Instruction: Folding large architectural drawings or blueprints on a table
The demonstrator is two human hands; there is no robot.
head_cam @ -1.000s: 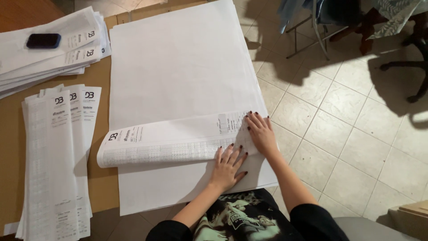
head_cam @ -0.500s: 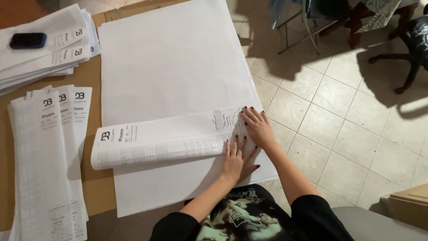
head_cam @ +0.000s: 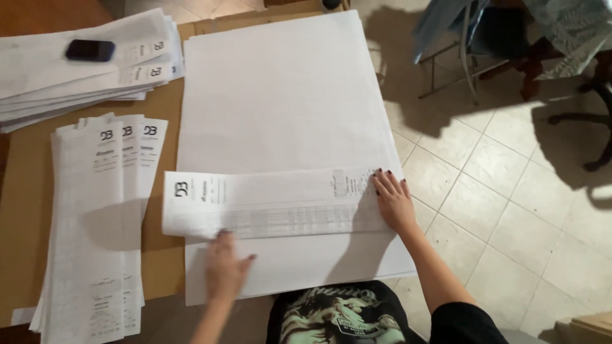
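Since the earlier frame the left hand (head_cam: 224,267) is travelling away from the right hand (head_cam: 393,202), sliding leftward along the folded sheet (head_cam: 268,204); it is blurred, so its exact contact is probably fingertips at the fold's lower left edge. Both grips are lying open and flat, pressing rather than clasping. The folded sheet is resting across the large white sheet stack (head_cam: 280,108), toward the near edge of the bench (head_cam: 29,191), with the right palm pinning its right end. Handling judgement: paper this thin is behaving light, limp and easily creased, and it is likely sliding freely on the sheets beneath; it is best taken at both ends or along the folded edge, never mid-span. Bundles of folded sheets (head_cam: 95,223) are lying at the bench's left edge; a dark phone (head_cam: 90,50) is sitting on another pile (head_cam: 76,70) at the far left corner.
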